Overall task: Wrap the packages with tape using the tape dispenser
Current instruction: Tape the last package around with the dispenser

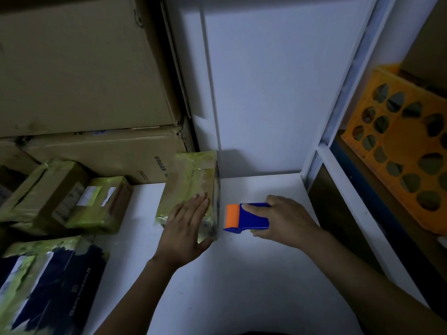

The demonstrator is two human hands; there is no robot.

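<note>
Your left hand (185,227) lies flat, fingers straight, on the taped package (193,187) on the desk (242,274). Just right of the package, your right hand (285,220) grips the blue tape dispenser (244,217).

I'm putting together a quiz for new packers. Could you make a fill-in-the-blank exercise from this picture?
1. The right hand grips a tape dispenser whose body is ____ and whose front is orange.
2. The left hand lies flat on the taped package; the tape dispenser is on that package's ____ side.
3. The perforated plastic crate at the far right is ____.
Missing words: blue, right, orange.
</note>
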